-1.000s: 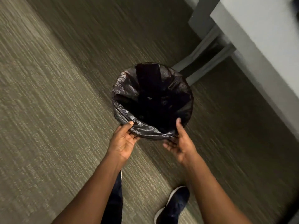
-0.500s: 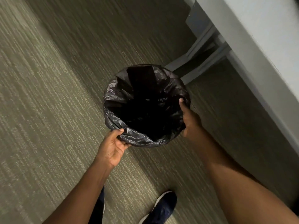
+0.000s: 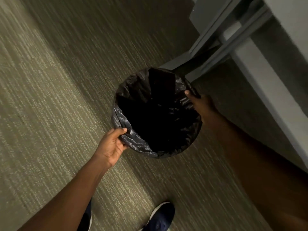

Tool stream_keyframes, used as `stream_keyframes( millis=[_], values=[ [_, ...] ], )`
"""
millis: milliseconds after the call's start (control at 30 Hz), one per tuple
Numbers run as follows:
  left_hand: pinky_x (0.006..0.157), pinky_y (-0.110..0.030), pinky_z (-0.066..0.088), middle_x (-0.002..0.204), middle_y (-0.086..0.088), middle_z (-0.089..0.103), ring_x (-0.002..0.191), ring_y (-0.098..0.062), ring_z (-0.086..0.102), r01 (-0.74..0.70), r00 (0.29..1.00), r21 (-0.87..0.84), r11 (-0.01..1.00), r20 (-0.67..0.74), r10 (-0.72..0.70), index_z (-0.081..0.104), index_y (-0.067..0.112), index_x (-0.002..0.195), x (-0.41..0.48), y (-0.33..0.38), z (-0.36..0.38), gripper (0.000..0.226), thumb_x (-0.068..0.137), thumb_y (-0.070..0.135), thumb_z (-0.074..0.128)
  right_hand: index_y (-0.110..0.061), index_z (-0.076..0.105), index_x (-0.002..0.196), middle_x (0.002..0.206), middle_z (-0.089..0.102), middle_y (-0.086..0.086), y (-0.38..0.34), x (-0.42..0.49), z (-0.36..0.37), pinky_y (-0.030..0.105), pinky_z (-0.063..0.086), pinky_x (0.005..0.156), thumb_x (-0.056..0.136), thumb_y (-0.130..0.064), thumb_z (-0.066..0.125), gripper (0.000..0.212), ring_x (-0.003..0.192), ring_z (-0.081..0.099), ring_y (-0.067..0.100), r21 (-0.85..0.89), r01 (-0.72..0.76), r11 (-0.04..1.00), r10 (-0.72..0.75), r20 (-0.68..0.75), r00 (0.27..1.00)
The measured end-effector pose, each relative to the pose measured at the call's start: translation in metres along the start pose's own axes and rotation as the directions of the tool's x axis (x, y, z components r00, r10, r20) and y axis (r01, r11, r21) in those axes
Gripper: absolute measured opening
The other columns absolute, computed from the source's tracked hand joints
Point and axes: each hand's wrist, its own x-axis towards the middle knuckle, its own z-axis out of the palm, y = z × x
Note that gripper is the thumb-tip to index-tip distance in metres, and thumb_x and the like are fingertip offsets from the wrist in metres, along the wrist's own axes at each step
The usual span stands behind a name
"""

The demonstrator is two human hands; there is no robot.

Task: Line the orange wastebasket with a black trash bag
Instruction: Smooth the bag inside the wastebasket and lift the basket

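While the bag (image 3: pixel 133 144) is folded over the bin's rim all round, hiding any orange, the left hand (image 3: pixel 111 145) pinches the near-left fold and the right hand (image 3: pixel 199 103) clasps the far-right edge, thumb inside. Opposite grips likely serve to tension the plastic and seat it evenly. The bin stands on the carpet (image 3: pixel 50 97) beside a grey desk leg (image 3: pixel 215 52). No writing is legible.

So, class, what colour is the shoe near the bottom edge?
Dark navy shoe with a white sole, head view.
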Motion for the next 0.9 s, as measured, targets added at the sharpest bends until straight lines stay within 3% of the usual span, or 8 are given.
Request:
stream_keyframes(
  millis=[100,233,367,433,567,700,833,900],
  values=[
    [0.101,-0.048,0.049,0.13,-0.016,0.067,0.118,-0.029,0.064,-0.041,0.999,-0.028,0.999,0.002,0.041,0.054,0.011,0.136,0.017,-0.006,0.016,0.041,0.097,0.019,0.06,-0.004,0.069,0.121,0.112,0.073,0.013,0.026,0.005,-0.009,0.034,0.054,0.079,0.09,-0.048,0.072,0.054,0.092,0.07,0.029,0.183,-0.088,0.979,0.092,-0.012,0.996],
    [0.067,-0.035,0.059,0.102,-0.011,0.069,0.086,-0.023,0.068,-0.114,0.99,0.056,0.992,-0.079,0.118,0.054,0.014,0.115,0.041,-0.013,0.052,0.028,0.095,0.026,0.067,-0.001,0.07,0.115,0.119,0.072,0.021,0.072,0.009,-0.024,0.054,0.056,0.096,0.095,-0.042,0.068,0.045,0.11,0.069,0.04,0.483,-0.189,0.855,0.232,-0.031,0.972],
    [0.065,-0.036,0.054,0.088,-0.013,0.066,0.078,-0.025,0.062,-0.076,0.976,0.395,0.916,-0.16,0.15,0.06,0.01,0.098,0.066,-0.041,0.093,0.033,0.085,0.034,0.079,-0.01,0.071,0.105,0.115,0.072,0.017,0.118,0.012,-0.03,0.045,0.058,0.079,0.095,-0.046,0.066,0.038,0.106,0.068,0.036,0.63,-0.239,0.739,0.377,-0.092,0.922],
    [0.06,-0.032,0.054,0.086,-0.018,0.066,0.07,-0.026,0.064,-0.063,0.994,0.408,0.911,-0.056,0.093,0.062,0.004,0.095,0.076,-0.052,0.113,0.026,0.088,0.024,0.077,-0.009,0.066,0.123,0.128,0.067,0.019,0.138,0.014,-0.029,0.051,0.056,0.091,0.095,-0.051,0.064,0.05,0.11,0.066,0.038,0.667,-0.275,0.692,0.44,-0.088,0.893],
    [0.084,-0.06,0.058,0.108,-0.035,0.068,0.092,-0.041,0.071,-0.129,0.99,0.468,0.874,0.01,0.141,0.061,-0.009,0.108,0.099,-0.052,0.148,0.043,0.076,0.013,0.079,-0.008,0.057,0.14,0.141,0.059,0.02,0.16,0.017,-0.032,0.05,0.054,0.09,0.093,-0.059,0.062,0.069,0.119,0.063,0.04,0.668,-0.294,0.683,0.519,-0.161,0.839],
    [0.079,-0.061,0.058,0.105,-0.028,0.07,0.095,-0.043,0.071,-0.268,0.961,0.535,0.801,0.091,0.26,0.056,0.011,0.093,0.117,-0.047,0.173,0.039,0.058,0.021,0.068,-0.013,0.046,0.15,0.147,0.056,0.018,0.165,0.019,-0.034,0.043,0.052,0.082,0.1,-0.053,0.053,0.065,0.125,0.061,0.038,0.753,-0.217,0.622,0.505,-0.173,0.846],
    [0.078,-0.062,0.059,0.1,-0.02,0.07,0.093,-0.04,0.071,-0.313,0.949,0.543,0.779,0.153,0.275,0.057,0.013,0.094,0.129,-0.053,0.181,0.026,0.072,0.014,0.072,-0.012,0.044,0.152,0.147,0.056,0.018,0.169,0.021,-0.035,0.044,0.053,0.087,0.103,-0.045,0.054,0.06,0.125,0.061,0.039,0.779,-0.144,0.61,0.475,-0.214,0.854],
    [0.072,-0.051,0.063,0.082,-0.002,0.071,0.078,-0.027,0.071,-0.349,0.937,0.531,0.772,0.176,0.303,0.058,0.022,0.083,0.137,-0.059,0.182,0.021,0.083,0.004,0.071,-0.01,0.045,0.151,0.147,0.056,0.019,0.172,0.025,-0.036,0.044,0.052,0.087,0.103,-0.042,0.054,0.059,0.126,0.06,0.039,0.773,-0.128,0.621,0.463,-0.23,0.856]
  ],
)
